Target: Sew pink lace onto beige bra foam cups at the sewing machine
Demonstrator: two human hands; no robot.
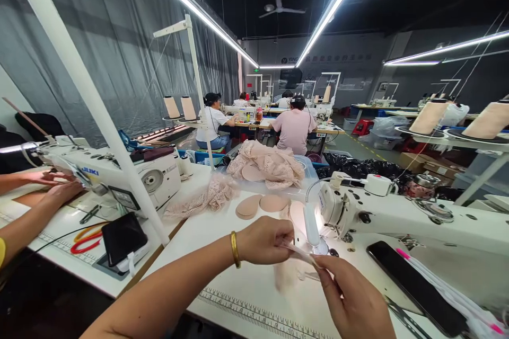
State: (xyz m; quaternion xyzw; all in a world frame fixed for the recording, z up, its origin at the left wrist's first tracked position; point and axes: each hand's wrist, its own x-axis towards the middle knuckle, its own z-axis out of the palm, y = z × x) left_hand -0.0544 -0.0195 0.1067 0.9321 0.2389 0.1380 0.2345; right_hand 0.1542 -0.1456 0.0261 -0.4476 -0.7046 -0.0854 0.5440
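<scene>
My left hand (264, 240), with a gold bangle on its wrist, is closed in a pinch on one end of a thin pale strap (299, 254). My right hand (350, 296) pinches the other end lower right. The strap runs between them just in front of the needle area of a white sewing machine (397, 217). A pale pink lace fabric piece (288, 275) lies on the white table (246, 286) under my hands.
Two beige foam cups (260, 205) and a heap of pink lace (266, 164) lie behind. A black phone (417, 286) lies at right. At left a co-worker's hands (51, 183) work at a Juki machine (115, 169). Other people sit sewing farther back.
</scene>
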